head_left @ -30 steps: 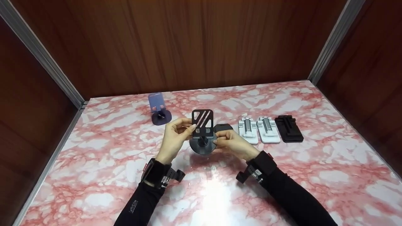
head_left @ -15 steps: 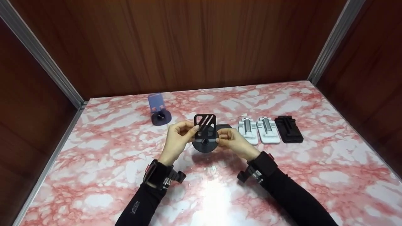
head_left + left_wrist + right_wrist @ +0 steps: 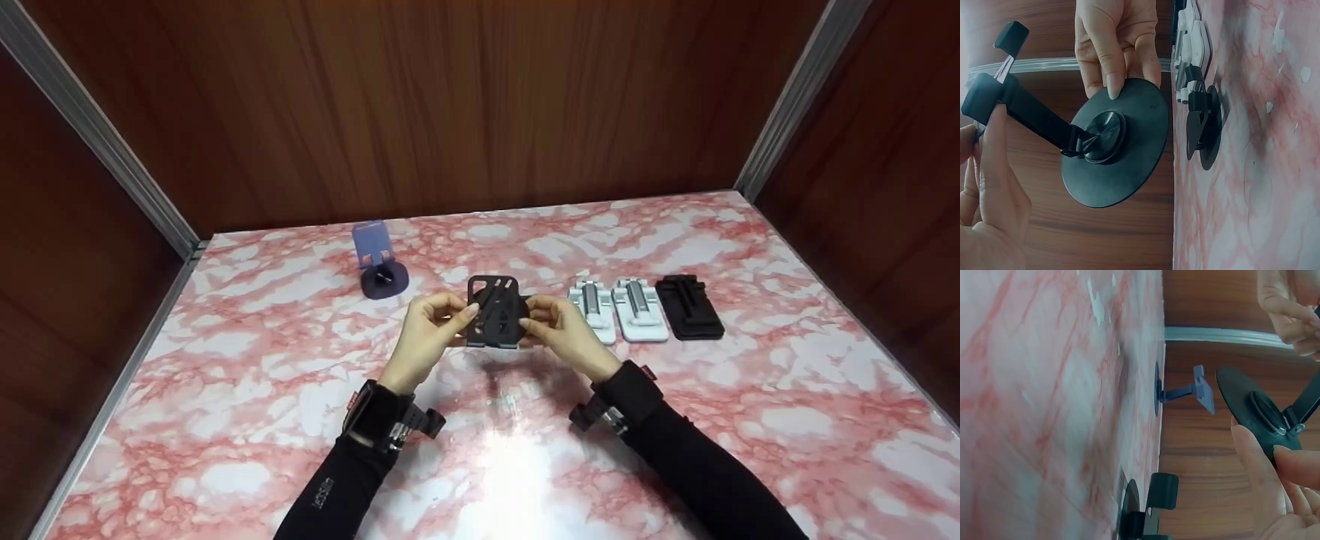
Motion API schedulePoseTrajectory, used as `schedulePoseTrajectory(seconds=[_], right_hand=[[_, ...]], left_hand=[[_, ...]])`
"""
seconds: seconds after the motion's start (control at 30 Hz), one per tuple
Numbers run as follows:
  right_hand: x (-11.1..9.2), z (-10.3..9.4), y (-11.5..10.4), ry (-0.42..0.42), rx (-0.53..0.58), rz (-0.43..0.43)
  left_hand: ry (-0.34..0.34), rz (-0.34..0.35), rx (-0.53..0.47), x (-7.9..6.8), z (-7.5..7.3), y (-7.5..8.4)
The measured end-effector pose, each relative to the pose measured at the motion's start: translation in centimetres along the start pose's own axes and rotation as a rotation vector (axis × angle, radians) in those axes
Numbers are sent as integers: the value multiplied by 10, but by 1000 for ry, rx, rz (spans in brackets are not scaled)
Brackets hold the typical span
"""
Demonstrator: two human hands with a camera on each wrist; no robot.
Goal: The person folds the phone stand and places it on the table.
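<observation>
Both hands hold a black phone stand above the table, its slotted plate (image 3: 495,311) facing the head camera. My left hand (image 3: 425,335) pinches the left edge of that plate. On the other side, my right hand (image 3: 564,335) grips the rim of the round base (image 3: 1143,163), thumb on one face and fingers on the other. A hinged arm (image 3: 1039,115) joins plate and base in the left wrist view. From the head, the plate hides most of the base. A second black stand (image 3: 1203,124) sits on the table beyond, also seen low in the right wrist view.
A purple phone stand (image 3: 379,259) stands upright at the back left. Two white folded stands (image 3: 640,311) and a black folded one (image 3: 690,307) lie in a row to the right. Wood-grain walls (image 3: 480,112) enclose the marbled table (image 3: 262,420).
The held stand has tilted: its round base, earlier showing below the plate, has swung up behind it. The plate sits slightly lower and further right. The left hand has shifted slightly right.
</observation>
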State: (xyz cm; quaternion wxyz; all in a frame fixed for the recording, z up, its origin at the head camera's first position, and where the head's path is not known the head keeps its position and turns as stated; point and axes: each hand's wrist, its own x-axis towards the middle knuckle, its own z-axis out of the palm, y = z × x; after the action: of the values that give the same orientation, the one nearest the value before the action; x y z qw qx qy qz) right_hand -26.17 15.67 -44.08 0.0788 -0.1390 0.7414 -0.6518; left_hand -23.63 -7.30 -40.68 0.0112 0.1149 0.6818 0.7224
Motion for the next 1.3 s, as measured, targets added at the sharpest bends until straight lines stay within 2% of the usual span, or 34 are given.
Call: schedulePoseTrajectory(seconds=[0.27, 0.5, 0.67, 0.9, 1.03, 1.17, 1.3], right_hand=[[-2, -1, -4, 95, -211, -151], [-5, 0, -7, 191, -327, -290], [-6, 0, -9, 254, -427, -400], [-6, -1, -9, 305, -546, -635], [-7, -2, -9, 318, -609, -728], [-7, -4, -8, 329, -655, -780], [-5, -5, -8, 316, -645, -786]], left_hand=[[-32, -32, 11, 1, -4, -1], [-81, -48, 21, 5, -7, -7], [-89, -67, 25, 4, -6, -9], [-120, -106, 13, 5, -6, -12], [-149, -120, -7, 6, -6, -14], [-153, -144, -24, 5, -5, -12], [-162, -141, -16, 4, -6, -10]])
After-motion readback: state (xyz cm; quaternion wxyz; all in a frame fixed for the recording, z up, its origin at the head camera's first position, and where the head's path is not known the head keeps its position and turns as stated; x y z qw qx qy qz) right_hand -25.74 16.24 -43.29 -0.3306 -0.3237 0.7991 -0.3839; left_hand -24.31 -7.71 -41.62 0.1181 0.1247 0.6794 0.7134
